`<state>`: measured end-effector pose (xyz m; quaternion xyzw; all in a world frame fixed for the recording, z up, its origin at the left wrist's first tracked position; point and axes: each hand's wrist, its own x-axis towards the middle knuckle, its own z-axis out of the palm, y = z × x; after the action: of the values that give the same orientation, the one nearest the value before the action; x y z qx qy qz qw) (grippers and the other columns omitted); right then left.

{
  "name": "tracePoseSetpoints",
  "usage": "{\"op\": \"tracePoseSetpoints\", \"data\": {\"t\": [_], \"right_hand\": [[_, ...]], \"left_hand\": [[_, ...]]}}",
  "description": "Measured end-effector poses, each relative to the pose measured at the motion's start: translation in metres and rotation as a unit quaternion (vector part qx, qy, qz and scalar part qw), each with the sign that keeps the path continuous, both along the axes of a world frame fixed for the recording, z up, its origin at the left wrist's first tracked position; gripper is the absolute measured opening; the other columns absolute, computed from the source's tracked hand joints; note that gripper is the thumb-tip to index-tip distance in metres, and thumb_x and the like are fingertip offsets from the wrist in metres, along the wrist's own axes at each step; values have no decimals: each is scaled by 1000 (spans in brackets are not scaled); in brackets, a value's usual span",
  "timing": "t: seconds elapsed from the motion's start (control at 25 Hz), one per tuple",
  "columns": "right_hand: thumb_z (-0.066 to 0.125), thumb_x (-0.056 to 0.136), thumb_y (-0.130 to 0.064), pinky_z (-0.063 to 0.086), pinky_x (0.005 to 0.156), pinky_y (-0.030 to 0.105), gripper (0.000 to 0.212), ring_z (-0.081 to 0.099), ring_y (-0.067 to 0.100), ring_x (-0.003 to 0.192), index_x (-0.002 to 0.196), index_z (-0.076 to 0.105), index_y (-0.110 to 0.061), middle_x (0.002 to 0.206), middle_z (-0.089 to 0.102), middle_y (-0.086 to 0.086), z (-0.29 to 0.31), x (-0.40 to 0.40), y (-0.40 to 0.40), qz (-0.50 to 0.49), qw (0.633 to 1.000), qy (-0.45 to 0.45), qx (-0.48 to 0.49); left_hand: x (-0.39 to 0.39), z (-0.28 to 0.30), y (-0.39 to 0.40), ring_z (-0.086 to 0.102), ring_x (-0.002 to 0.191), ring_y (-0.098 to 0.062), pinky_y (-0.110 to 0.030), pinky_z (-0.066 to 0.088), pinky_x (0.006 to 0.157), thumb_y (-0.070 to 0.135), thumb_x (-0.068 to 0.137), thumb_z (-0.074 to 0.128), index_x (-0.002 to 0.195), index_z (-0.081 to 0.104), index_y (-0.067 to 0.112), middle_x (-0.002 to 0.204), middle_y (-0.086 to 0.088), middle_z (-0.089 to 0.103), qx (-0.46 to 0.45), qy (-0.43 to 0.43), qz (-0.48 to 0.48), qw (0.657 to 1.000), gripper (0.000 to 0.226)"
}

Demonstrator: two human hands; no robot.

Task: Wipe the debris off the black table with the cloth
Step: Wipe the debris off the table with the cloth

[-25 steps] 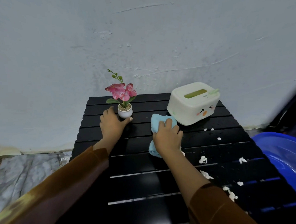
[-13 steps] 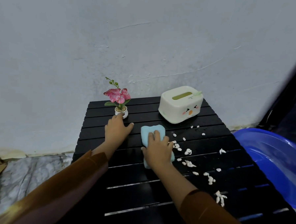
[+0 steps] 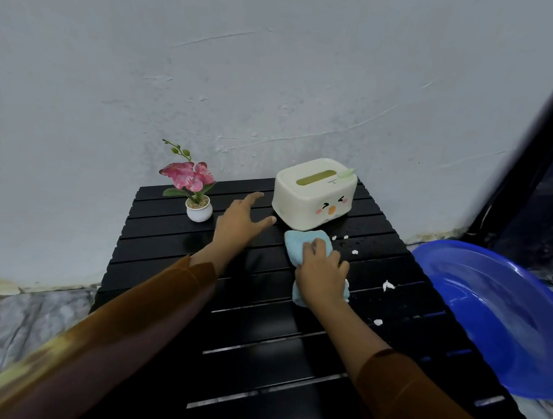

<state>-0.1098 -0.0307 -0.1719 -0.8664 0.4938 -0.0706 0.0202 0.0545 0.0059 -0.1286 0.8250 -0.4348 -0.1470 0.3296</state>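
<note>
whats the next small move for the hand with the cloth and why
Probably sweep the cloth rightward under the right hand toward the blue basin: white debris lies scattered on the black table between the cloth and that edge.

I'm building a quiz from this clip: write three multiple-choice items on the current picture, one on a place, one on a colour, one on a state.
1. Where does the tissue box stand?
A) back right of the black table
B) front left
C) on the floor

2. What colour is the cloth?
A) red
B) light blue
C) black

3. The left hand is:
A) gripping the flower pot
B) open, fingers spread
C) holding the cloth

Key: A, the box sits near the wall; B, the cloth under the right hand is pale blue; B, it holds nothing.
</note>
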Motion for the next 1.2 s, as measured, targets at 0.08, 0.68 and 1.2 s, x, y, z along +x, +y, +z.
{"op": "tracePoseSetpoints", "data": {"t": [0.08,0.68,1.2], "right_hand": [[44,93,-21,34,95,41,43,42,32,117,136,38,-16,145,32,4,2,-11,-12,-16,1000,-12,19],[54,86,-11,38,56,28,23,50,21,67,94,60,10,78,56,17,58,-75,-85,16,901,-272,338],[54,91,-16,46,59,16,15,58,8,68,100,64,-11,81,65,1,67,-83,-94,23,861,-327,388]], "left_hand": [[-11,-2,-11,44,131,-26,-50,37,108,46,80,66,141,36,30,142,-11,46,-3,0,-16,1000,69],[-47,-27,-73,45,130,-40,-49,51,89,36,57,88,147,6,40,157,-15,-20,-75,23,-19,997,122],[-47,-30,-94,40,133,-31,-43,51,95,15,70,80,137,35,33,159,-6,-15,-128,24,7,991,82]]}}
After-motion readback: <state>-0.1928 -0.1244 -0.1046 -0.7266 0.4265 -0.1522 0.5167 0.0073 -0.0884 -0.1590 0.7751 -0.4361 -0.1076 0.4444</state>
